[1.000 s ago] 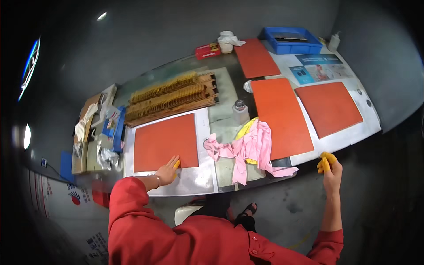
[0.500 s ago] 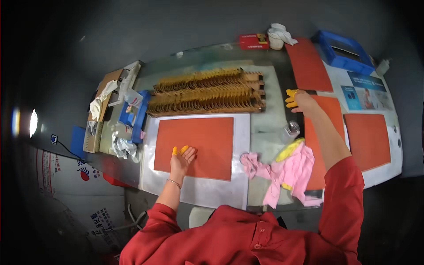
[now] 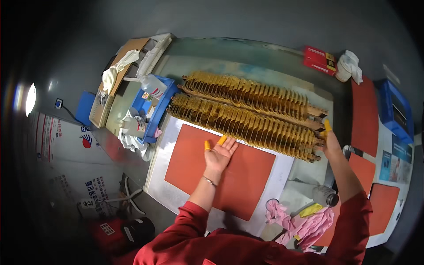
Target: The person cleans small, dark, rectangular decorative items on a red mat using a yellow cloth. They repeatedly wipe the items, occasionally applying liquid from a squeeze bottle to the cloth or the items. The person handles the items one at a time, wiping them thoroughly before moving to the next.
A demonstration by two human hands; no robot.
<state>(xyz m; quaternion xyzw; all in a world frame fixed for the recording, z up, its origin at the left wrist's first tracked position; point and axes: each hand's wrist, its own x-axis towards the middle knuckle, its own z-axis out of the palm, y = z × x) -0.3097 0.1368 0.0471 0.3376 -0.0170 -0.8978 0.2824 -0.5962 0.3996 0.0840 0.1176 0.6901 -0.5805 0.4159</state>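
Note:
Two long brown racks stand side by side, the far rack and the near rack, each filled with a row of thin, amber, curved pieces. My left hand is open, palm up, with yellow finger covers on the thumb and one finger. It is over an orange-red mat, fingertips close to the near rack's front edge. At the racks' right ends, my right hand has a yellow-covered finger stretched upward. Its other fingers are partly hidden, and whether it touches a rack is unclear.
Left of the racks is a blue tray with white bottles. A clear jar with a dark lid and a pink cloth lie at the right front. Beyond are a red box, a white cup and a blue crate.
My view has turned, so the table appears tilted. My right hand has moved from the right-hand mats to the racks' right ends. My left hand has moved closer to the near rack.

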